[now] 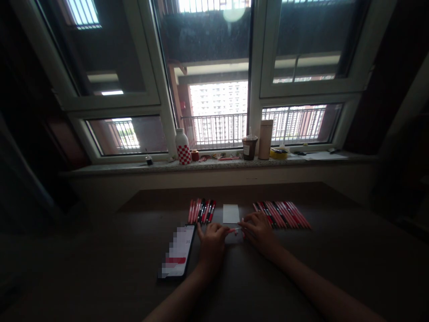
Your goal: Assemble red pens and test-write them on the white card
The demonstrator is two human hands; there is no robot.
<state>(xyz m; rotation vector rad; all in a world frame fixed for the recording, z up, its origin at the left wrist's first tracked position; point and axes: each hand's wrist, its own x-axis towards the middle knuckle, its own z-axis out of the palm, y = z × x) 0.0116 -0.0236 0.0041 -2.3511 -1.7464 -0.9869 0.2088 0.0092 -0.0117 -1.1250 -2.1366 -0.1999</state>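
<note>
Low over the dark table, my left hand [212,241] pinches a red pen piece [231,230]. A thin pale rod, perhaps a refill, runs from that piece toward my right hand [258,230]. The right fingers are closed around another pinkish-red pen part [243,227], mostly hidden by them. A small red bit [236,232] shows just below the rod; what it is I cannot make out. Directly beyond the hands lies a white square pad [231,213]. One row of red and black pens [201,211] is on the left, and a longer row of similar pens [281,214] on the right.
A phone [177,252] with a lit screen lies left of my left hand. Behind the table [335,250], the windowsill [214,166] carries a red-checked bottle [183,150], a drink cup [249,148], a tan cylinder [266,139] and a yellow tape roll [279,154].
</note>
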